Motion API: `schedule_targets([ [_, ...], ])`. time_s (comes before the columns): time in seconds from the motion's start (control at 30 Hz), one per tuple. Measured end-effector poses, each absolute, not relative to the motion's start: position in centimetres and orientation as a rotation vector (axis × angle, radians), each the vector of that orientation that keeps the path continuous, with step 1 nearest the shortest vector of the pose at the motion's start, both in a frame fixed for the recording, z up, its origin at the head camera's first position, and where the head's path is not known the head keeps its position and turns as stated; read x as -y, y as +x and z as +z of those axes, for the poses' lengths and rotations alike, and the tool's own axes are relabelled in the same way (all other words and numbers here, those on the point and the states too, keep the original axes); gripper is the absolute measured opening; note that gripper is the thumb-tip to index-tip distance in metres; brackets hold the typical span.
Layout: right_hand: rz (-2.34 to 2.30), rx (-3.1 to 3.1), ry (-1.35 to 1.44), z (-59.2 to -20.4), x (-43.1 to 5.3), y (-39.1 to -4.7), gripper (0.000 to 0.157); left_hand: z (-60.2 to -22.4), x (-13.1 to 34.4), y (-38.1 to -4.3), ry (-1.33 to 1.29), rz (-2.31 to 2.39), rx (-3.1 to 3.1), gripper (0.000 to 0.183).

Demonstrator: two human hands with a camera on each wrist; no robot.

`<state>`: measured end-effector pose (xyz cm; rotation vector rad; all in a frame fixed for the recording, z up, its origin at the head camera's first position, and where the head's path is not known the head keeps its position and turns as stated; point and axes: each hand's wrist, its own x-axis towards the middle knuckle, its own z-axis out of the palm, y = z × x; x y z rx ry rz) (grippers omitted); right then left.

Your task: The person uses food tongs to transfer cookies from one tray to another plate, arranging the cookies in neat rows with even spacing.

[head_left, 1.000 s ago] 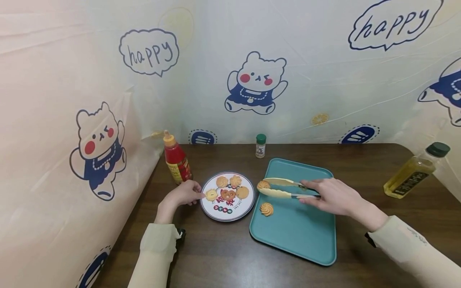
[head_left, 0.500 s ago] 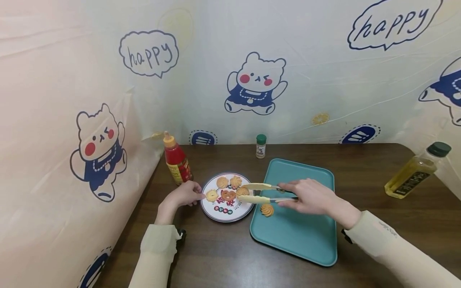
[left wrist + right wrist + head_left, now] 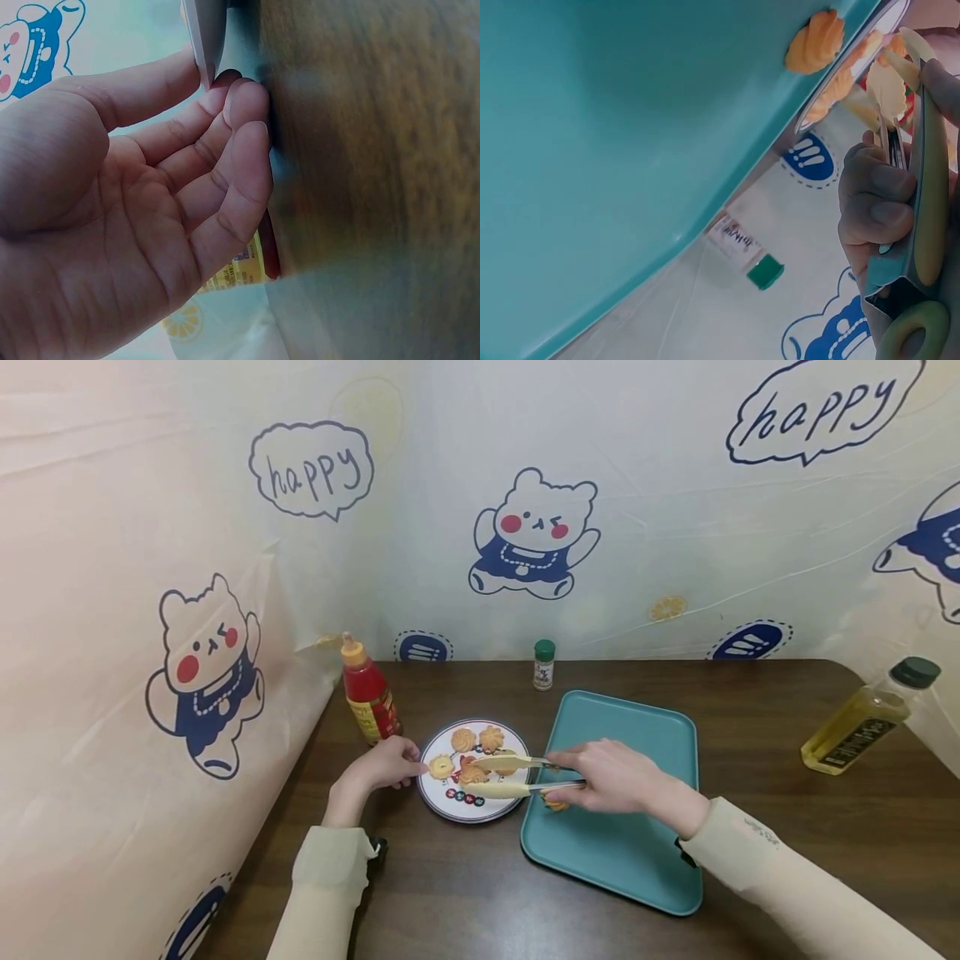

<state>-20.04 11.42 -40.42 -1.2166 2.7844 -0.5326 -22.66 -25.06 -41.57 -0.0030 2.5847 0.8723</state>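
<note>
My left hand pinches the left rim of a white plate between thumb and fingertips; the left wrist view shows the plate's edge at the thumb tip. Several cookies lie on the plate, among them a pale ring-shaped one and a flower-shaped one. My right hand grips metal tongs with cream tips, reaching over the plate from the right. Between the tips is a swirled cookie, overlapping the middle of the plate. Another swirled cookie lies on the teal tray, partly hidden in the head view.
A red sauce bottle stands behind my left hand. A small green-capped seasoning jar is at the back of the brown table. An oil bottle stands at the right. Patterned sheeting closes off the back and left.
The tongs have moved left from the tray to over the plate, carrying a swirled cookie off the tray. My left hand has stayed at the plate's rim.
</note>
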Motion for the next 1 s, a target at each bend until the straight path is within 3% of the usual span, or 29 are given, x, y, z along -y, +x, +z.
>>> schedule_targets([
  [1.0, -0.393, -2.73, -1.203, -41.1, -8.3, -20.0, 0.06, -41.6, 25.1, -23.0, 0.035, 0.86, -2.566, 0.025],
])
